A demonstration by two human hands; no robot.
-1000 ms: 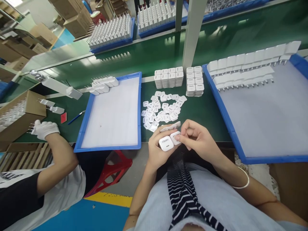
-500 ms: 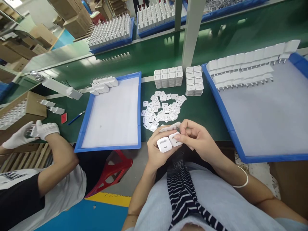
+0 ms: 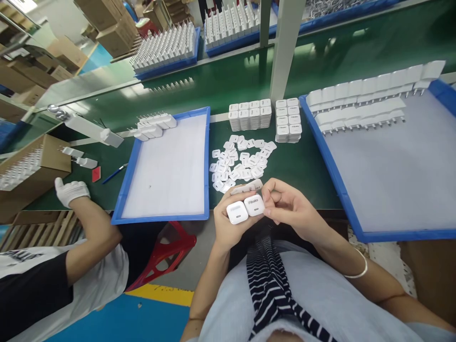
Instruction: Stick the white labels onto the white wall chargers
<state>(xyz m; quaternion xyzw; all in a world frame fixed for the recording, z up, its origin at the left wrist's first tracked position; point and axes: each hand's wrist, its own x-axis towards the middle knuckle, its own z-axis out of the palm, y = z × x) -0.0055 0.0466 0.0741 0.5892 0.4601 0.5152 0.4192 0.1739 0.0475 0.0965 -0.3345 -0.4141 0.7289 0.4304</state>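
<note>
Two white plug chargers lie side by side in my left hand (image 3: 225,223), their end faces turned up. The left charger (image 3: 237,213) and the right charger (image 3: 254,205) each have a small slot, and lettering shows on the right one. Several thin white face plates (image 3: 245,188) are also held along the fingers of my left hand. My right hand (image 3: 290,209) has curled fingers, with thumb and fingertips at the right charger's edge. Whether something small is pinched there is hidden. Loose white face plates (image 3: 242,161) lie scattered on the green table just beyond.
Stacked face plates (image 3: 249,116) stand behind the loose ones. A blue-rimmed tray (image 3: 206,190) is at left, and another tray (image 3: 342,190) with rows of chargers at right. A co-worker's gloved hand (image 3: 72,192) is by a cardboard box (image 3: 53,164). A post (image 3: 283,52) rises behind.
My right thumb has moved off the right charger's face to its edge, uncovering the lettering. My left hand has shifted slightly left. The co-worker's hands have separated; one has left view.
</note>
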